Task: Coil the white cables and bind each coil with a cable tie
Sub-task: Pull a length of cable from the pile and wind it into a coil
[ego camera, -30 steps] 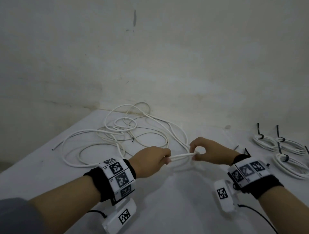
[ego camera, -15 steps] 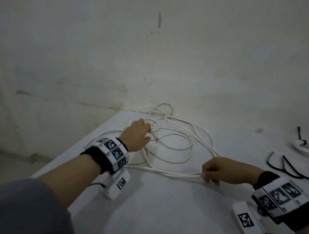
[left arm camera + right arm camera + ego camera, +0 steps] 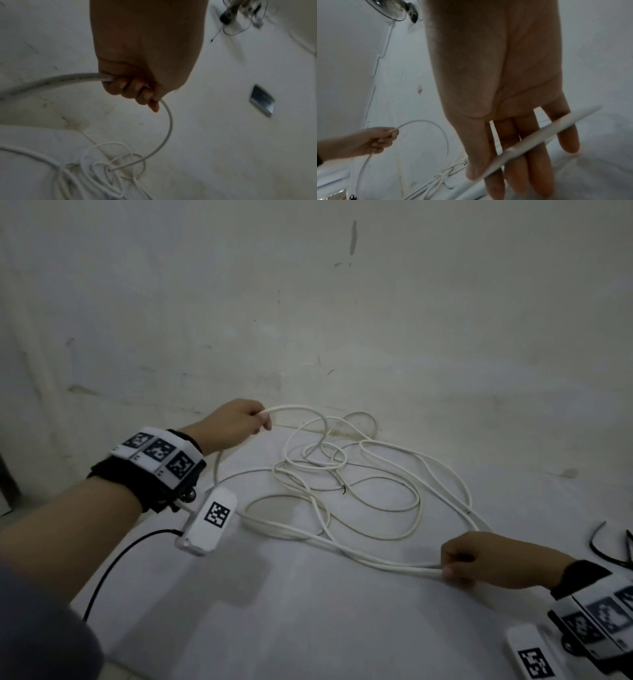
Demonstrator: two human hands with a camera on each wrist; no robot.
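Observation:
A long white cable (image 3: 346, 474) lies in a loose tangle on the white table (image 3: 308, 618). My left hand (image 3: 255, 419) is raised above the table's far left part, its fist closed round one strand (image 3: 51, 81) that arcs down into the tangle (image 3: 102, 169). At the right, my right hand (image 3: 450, 568) stays low over the table and pinches a doubled stretch of the same cable. In the right wrist view the thumb presses that cable (image 3: 539, 136) across the fingers, and the left hand (image 3: 373, 140) shows beyond.
A few loose black cable ties (image 3: 606, 546) lie at the right edge of the head view. A pale wall rises directly behind the table. The table's left edge runs below my left forearm. A fan (image 3: 390, 10) hangs on the wall.
My left hand left the right hand, reached into the tangle, and has now lifted one strand up and to the left. The right hand keeps its hold low at the right.

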